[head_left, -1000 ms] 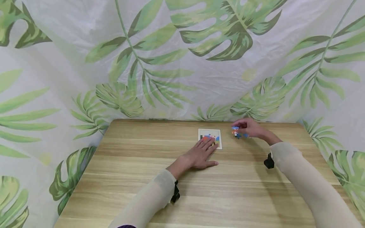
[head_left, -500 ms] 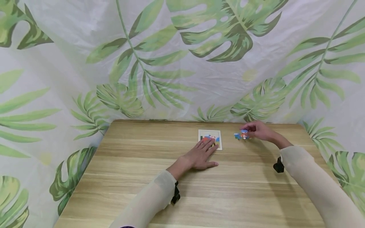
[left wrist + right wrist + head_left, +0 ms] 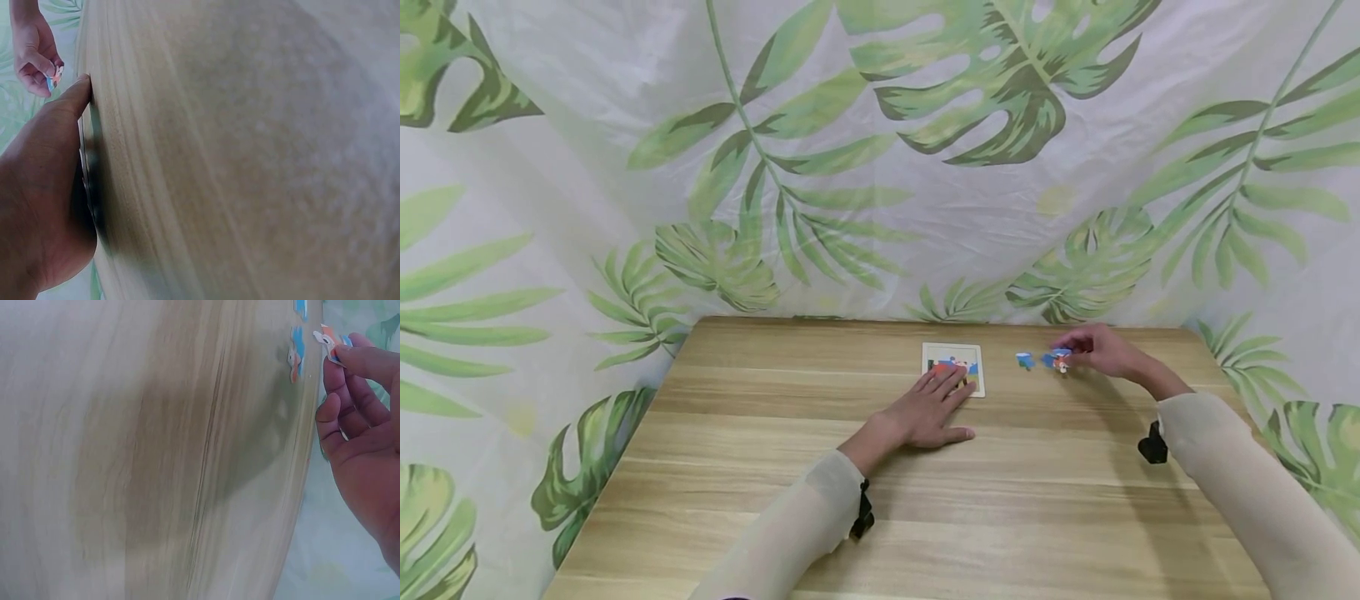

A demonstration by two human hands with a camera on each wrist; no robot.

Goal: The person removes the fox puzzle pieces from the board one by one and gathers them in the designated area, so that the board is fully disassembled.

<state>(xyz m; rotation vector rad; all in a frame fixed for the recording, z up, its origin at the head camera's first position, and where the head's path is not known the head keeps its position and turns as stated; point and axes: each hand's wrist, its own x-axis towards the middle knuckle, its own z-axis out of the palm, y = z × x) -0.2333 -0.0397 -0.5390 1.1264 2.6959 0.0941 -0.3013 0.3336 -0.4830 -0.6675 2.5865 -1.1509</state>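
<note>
Right hand (image 3: pixel 1101 351): thumb and fingers nearly closed, pinching jigsaw piece (image 3: pixel 329 341) above far part of counter (image 3: pixel 790 417), right of puzzle board (image 3: pixel 951 346); loose pieces (image 3: pixel 1024 361) near. Left hand (image 3: pixel 931 410): fingers flat across board, gripping nothing. Advised: light edge pinch, board pressed steady.

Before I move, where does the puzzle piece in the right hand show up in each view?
Head: the puzzle piece is right of centre, a little below mid-height.
Left wrist: the puzzle piece is small, near the left edge in the upper part.
Right wrist: the puzzle piece is at upper right.
Shared landmark: the right hand, pinching it in all three.
</note>
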